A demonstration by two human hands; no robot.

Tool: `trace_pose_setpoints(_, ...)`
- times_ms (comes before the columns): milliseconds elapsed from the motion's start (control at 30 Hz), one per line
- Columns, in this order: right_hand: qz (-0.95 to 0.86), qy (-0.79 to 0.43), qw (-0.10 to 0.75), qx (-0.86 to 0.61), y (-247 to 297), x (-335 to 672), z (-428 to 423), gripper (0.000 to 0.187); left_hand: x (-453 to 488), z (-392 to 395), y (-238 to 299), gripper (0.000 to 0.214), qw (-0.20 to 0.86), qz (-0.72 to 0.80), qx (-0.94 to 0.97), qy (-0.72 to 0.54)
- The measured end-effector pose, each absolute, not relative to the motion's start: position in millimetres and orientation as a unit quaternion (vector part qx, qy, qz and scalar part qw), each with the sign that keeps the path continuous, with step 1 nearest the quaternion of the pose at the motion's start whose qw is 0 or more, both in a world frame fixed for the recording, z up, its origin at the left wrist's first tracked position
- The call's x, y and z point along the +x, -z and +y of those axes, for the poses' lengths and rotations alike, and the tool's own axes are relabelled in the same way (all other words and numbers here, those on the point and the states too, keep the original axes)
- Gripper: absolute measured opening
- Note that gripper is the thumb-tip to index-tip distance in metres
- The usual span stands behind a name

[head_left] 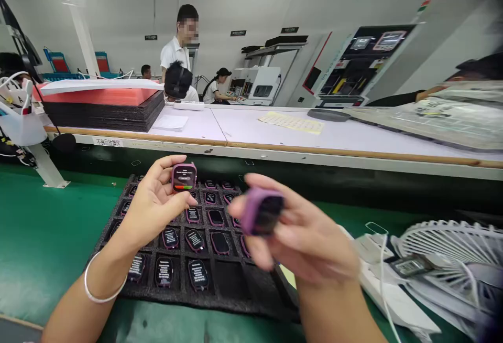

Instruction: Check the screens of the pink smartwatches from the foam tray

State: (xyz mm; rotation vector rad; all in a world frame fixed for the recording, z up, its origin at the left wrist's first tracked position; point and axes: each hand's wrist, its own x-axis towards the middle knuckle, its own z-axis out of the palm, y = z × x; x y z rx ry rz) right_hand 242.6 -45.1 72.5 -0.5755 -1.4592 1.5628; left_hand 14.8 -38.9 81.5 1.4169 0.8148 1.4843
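My left hand [159,201], with a white bangle at the wrist, grips a purple-framed smartwatch [184,177] without a strap. Its lit screen shows text and a coloured bar. To the right, my right hand [310,233] holds a second purple watch [262,212] up in the air, blurred by motion, its screen dark. Below both hands lies a black foam tray [157,297] with rows of compartments. Many hold similar watches, such as a lit one [197,274] in the front row and a dark one [220,243] behind it. My right hand hides part of the tray's right side.
A white fan [440,243] and a cable lie at the right of the green bench [35,217]. Behind runs a raised white shelf [239,122] with a stack of black foam trays [106,115], a yellow sheet [291,121] and plastic-covered material [432,117]. Several people are beyond it.
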Motion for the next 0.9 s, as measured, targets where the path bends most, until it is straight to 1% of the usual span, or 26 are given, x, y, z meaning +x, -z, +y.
trace_pose_setpoints(67,-0.561,-0.653,0.459,-0.218,-76,233,-33,0.053,15,-38,-81,0.051,0.445,0.332,0.577,-0.599)
trace_pose_setpoints(133,-0.549,-0.657,0.471,-0.21,-75,225,-26,0.046,14,-36,-79,0.049,0.436,0.333,0.582,-0.6)
trace_pose_setpoints(233,-0.546,-0.647,0.487,-0.214,-69,218,-20,0.039,14,-32,-75,0.04,0.448,0.339,0.579,-0.59)
trace_pose_setpoints(333,-0.548,-0.628,0.499,-0.236,-61,216,-14,0.034,15,-30,-72,0.03,0.465,0.354,0.57,-0.578)
trace_pose_setpoints(400,-0.554,-0.614,0.503,-0.252,-57,217,-9,0.032,18,-29,-71,0.026,0.454,0.367,0.577,-0.571)
trace_pose_setpoints(533,-0.543,-0.629,0.492,-0.26,-52,225,-4,0.029,28,-28,-68,0.028,0.45,0.385,0.595,-0.543)
trace_pose_setpoints(633,-0.505,-0.669,0.475,-0.266,-43,240,-7,0.032,36,-26,-60,0.045,0.493,0.366,0.601,-0.512)
trace_pose_setpoints(733,-0.489,-0.692,0.455,-0.272,-26,260,-16,0.044,43,-24,-45,0.057,0.547,0.356,0.608,-0.452)
trace_pose_setpoints(833,-0.513,-0.685,0.429,-0.29,-3,280,-31,0.058,50,-28,-23,0.052,0.561,0.389,0.631,-0.369)
trace_pose_setpoints(900,-0.555,-0.659,0.392,-0.322,12,293,-44,0.06,56,-35,-6,0.046,0.506,0.422,0.688,-0.304)
